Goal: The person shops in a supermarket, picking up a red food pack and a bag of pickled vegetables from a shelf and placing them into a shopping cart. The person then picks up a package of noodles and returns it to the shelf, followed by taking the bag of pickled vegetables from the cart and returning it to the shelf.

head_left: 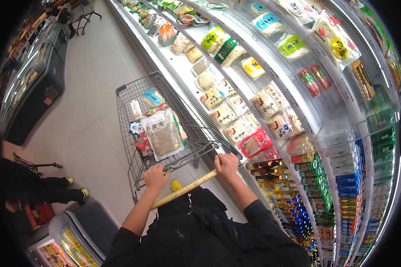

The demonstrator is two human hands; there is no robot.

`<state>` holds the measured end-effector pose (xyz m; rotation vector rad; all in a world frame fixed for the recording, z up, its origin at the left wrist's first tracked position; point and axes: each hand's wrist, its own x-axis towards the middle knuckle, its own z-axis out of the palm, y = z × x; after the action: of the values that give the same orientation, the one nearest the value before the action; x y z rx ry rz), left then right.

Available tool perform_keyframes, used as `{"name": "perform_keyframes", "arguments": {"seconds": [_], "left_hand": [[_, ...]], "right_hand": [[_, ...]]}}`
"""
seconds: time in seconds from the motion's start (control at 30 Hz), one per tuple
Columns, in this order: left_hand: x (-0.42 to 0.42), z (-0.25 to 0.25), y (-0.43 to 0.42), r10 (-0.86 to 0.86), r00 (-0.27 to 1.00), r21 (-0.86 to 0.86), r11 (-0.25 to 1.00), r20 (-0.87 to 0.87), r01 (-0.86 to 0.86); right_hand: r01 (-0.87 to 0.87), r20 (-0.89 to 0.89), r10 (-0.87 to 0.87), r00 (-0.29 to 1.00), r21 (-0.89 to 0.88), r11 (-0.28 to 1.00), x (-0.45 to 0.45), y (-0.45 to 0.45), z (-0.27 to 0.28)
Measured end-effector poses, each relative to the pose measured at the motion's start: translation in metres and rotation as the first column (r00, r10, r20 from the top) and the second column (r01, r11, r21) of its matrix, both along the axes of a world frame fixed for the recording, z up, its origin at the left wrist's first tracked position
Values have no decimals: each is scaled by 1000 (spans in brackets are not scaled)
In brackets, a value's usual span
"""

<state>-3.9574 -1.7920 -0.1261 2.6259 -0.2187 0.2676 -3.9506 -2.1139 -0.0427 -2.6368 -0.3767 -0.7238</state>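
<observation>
A grey wire shopping cart (143,80) stands in front of me, its yellow handle bar (187,189) slanting across near my body. My left hand (156,177) is closed on the cart's near rim, ahead of the bar, with a small green piece beside its fingers. My right hand (226,165) is closed on the cart's frame at the right end of the bar. In the basket lies a large clear food pack (164,135) with greyish contents. Behind it are a blue-labelled pack (153,97) and several red and white packages, partly covered.
A lit refrigerated shelf (182,89) runs along the right, with packaged noodles (223,114), bottles (276,191) and cans (312,178). Freezer cases (35,84) line the left. A person in dark trousers (44,191) stands at the left; another person (62,15) and a cart (85,13) are farther off.
</observation>
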Motion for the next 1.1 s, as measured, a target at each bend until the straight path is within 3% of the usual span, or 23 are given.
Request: {"name": "perform_keyframes", "arguments": {"seconds": [0.37, 0.5, 0.57, 1.1], "left_hand": [[56, 14, 10, 31, 985, -27, 999, -167, -36], [76, 18, 13, 51, 990, -41, 998, -132, -57], [85, 25, 14, 34, 962, -54, 997, -270, -50], [166, 28, 21, 174, 965, -73, 979, -194, -191]], "right_hand": [[-24, -50, 24, 998, -3, 1000, 65, 7, 4], [-51, -64, 47, 997, -48, 998, 86, 6, 2], [-83, -51, 81, 995, -30, 996, 98, 6, 4], [-234, -121, 233, 965, 2, 972, 196, 19, 14]]}}
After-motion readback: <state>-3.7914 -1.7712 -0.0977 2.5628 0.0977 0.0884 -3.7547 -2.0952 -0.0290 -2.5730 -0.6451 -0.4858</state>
